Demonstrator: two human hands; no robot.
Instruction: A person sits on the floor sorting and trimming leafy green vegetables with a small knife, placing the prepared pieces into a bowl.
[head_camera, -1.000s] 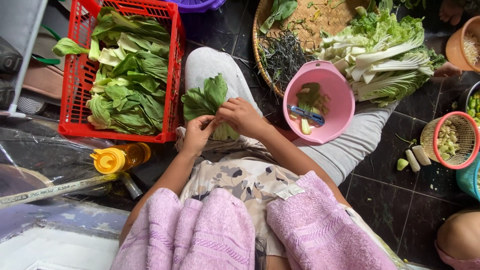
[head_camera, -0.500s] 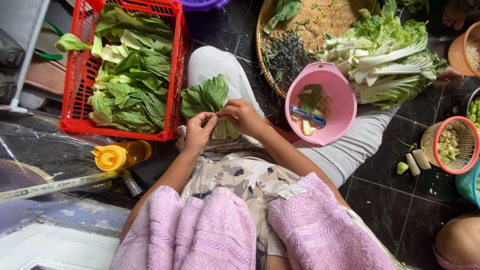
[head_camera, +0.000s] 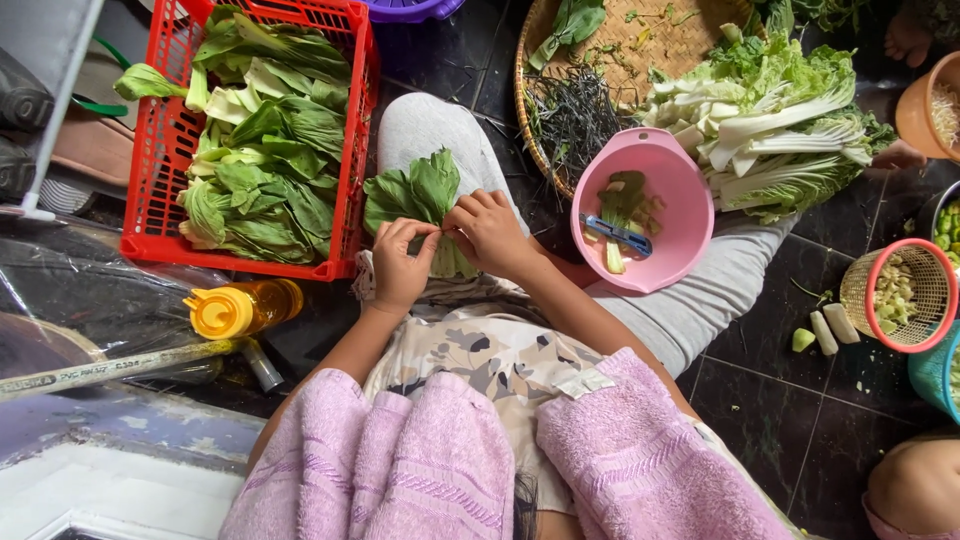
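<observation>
Head of leafy greens (head_camera: 418, 195): lies on the person's lap, over the grey trouser leg (head_camera: 430, 130), leaves fanned away from the body, pale stalk end toward it. Left hand (head_camera: 400, 262): fingers curled closed, pinching the stalk end at the near-left side of the greens. Right hand (head_camera: 490, 228): fingers bent and closed on the same stalk end from the right, fingertips touching those of the left hand. Just left of the greens: red plastic crate (head_camera: 150, 190) on the floor, filled with more of the same greens. Near-left of the greens, in front of the crate: yellow-capped bottle (head_camera: 240, 308) lying on its side. Right of the greens: pink bowl (head_camera: 680, 210) resting against the other leg, holding trimmed stalk pieces and a blue peeler (head_camera: 617, 234). Beyond the bowl: round woven tray (head_camera: 680, 40) carrying dark stems and a pile of pale cabbage leaves (head_camera: 780, 130). Far right of the greens, on the dark tiled floor (head_camera: 780, 400): small woven basket (head_camera: 860, 295) with a red rim, cut pieces inside.
</observation>
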